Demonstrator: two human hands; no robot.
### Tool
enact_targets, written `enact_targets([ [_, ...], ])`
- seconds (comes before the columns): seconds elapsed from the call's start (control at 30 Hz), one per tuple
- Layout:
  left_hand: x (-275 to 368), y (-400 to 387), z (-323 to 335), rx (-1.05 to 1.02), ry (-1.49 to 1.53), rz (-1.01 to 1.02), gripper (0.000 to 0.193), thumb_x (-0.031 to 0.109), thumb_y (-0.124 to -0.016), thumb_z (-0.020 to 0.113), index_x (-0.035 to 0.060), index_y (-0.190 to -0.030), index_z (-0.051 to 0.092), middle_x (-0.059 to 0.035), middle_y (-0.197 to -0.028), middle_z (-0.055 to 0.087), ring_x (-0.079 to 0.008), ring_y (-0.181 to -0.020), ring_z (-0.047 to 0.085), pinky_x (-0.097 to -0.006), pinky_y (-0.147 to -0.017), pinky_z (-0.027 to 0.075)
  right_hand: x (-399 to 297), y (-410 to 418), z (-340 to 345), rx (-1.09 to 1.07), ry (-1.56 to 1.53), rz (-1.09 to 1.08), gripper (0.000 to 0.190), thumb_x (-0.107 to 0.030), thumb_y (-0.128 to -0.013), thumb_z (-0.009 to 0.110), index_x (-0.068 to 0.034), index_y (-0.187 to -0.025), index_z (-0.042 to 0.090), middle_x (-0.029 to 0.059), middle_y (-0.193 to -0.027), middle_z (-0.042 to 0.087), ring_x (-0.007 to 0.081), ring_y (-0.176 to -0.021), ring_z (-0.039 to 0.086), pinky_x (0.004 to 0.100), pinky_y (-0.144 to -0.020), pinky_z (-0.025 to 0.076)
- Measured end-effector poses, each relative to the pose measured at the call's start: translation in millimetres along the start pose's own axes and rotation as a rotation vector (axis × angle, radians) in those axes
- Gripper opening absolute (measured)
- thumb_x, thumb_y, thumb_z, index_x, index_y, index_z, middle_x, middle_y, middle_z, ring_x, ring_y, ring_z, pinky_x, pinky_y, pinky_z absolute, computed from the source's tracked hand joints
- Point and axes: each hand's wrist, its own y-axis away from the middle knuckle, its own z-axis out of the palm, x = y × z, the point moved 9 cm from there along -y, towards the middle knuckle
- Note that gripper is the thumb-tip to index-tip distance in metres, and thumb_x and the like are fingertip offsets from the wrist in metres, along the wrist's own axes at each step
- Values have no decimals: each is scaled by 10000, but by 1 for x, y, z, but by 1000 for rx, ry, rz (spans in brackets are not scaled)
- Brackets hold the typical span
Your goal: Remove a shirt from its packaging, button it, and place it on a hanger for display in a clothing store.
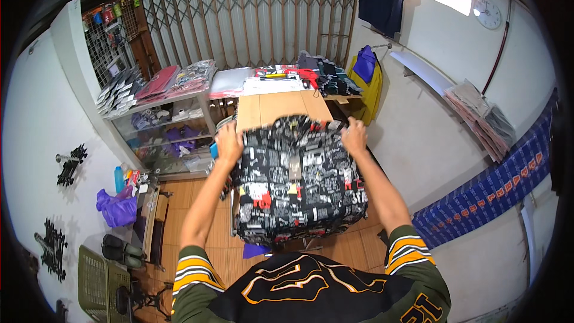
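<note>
A black patterned shirt with grey, red and yellow print lies spread in front of me, its collar toward the far side and its lower part hanging down toward me. A grey hang tag is on its front. My left hand grips the shirt at its upper left corner. At the upper right corner, my right hand holds the fabric. Beyond the collar, a tan board shows. The surface under the shirt is mostly hidden.
Behind the board, a red tape dispenser or similar tool rests near folded clothes. A glass display cabinet bearing packed garments stands at left. A purple bag and a green plastic basket are nearer on the left.
</note>
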Motion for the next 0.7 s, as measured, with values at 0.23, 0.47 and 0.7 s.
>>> enact_targets([
  [0.23, 23, 103, 126, -507, -8, -9, 747, 607, -957, 531, 123, -1517, 433, -189, -1603, 343, -429, -1497, 249, -742, -1146, 113, -37, 106, 108, -394, 102, -92, 688, -466, -941, 625, -146, -1519, 433, 261, -1574, 355, 478, -1476, 267, 727, -1137, 182],
  [0.47, -7, 107, 161, -645, -131, -109, 850, 773, -896, 449, 287, -1587, 349, -146, -1692, 164, -469, -1541, 60, -788, -1123, 14, -18, 114, 144, -600, 206, 63, 747, -658, -979, 414, -263, -1604, 307, 220, -1682, 130, 481, -1537, 70, 753, -1143, 0],
  [0.7, -4, 92, 169, -643, -150, -99, 861, 775, -891, 456, 288, -1591, 336, -141, -1694, 160, -467, -1540, 58, -789, -1121, 23, -15, 100, 152, -570, 203, 85, 704, -637, -993, 405, -285, -1597, 325, 181, -1692, 130, 448, -1548, 60, 745, -1149, -13],
])
